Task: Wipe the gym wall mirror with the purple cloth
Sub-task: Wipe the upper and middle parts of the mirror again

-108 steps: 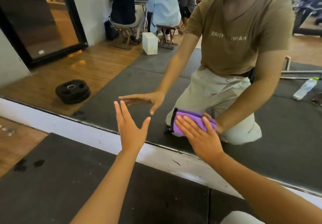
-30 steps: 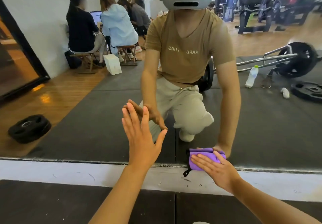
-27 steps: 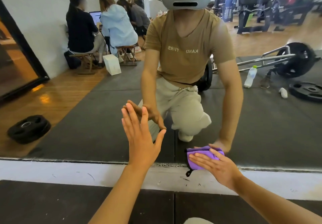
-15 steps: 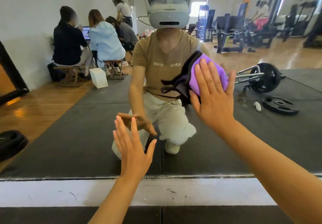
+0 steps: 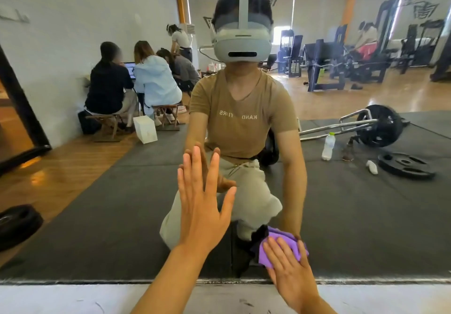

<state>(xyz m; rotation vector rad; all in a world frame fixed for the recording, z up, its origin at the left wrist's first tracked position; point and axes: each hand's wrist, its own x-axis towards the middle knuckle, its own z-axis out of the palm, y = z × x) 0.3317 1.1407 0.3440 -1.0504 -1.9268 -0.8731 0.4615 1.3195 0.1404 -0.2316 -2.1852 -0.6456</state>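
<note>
The wall mirror (image 5: 366,216) fills nearly the whole view and reflects me kneeling in front of it. My right hand (image 5: 290,272) presses the folded purple cloth (image 5: 273,243) flat against the glass, low down, just above the mirror's bottom edge. Its fingers lie straight over the cloth. My left hand (image 5: 202,206) is flat against the glass to the left, higher up, fingers spread and pointing upward, holding nothing.
A white wall strip (image 5: 73,296) runs below the mirror's metal bottom rail. Reflected behind me are a weight plate (image 5: 406,164), a barbell (image 5: 380,125), a plastic bottle (image 5: 327,146), a white box (image 5: 145,129), seated people (image 5: 131,81) and gym machines.
My right hand has swept the cloth from chest height on the glass down to the mirror's bottom edge. The left hand stays flat on the glass; the view has tilted up.
</note>
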